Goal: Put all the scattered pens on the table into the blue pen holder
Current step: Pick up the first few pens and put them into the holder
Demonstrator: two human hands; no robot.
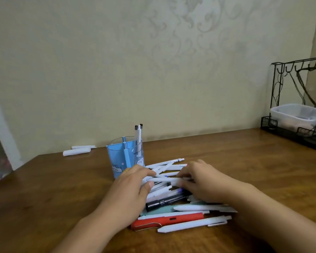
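Mid-gathering: both hands, left (135,181) and right (199,178), pinched one white pen (164,179) atop the pen pile (181,207) on the tabletop (244,170), just beside the blue holder (125,156) already containing two; next likely needed lifting, upending, dropping in.

Brown wooden table (226,161), smooth with a soft sheen and visible grain. Translucent blue plastic pen holder (125,157), glossy, printed with small cartoon figures. Heap of pens (171,198) in matt white plastic, among them a red pen (170,220) with a thin metal clip and a glossy black marker (162,202). Thin black metal wire rack (292,99), matt, holding a frosted plastic tub (297,114). Wall (117,61) in pale paper with a faint raised scroll pattern, matt. White rolled pieces (77,151) near the wall, material unclear.
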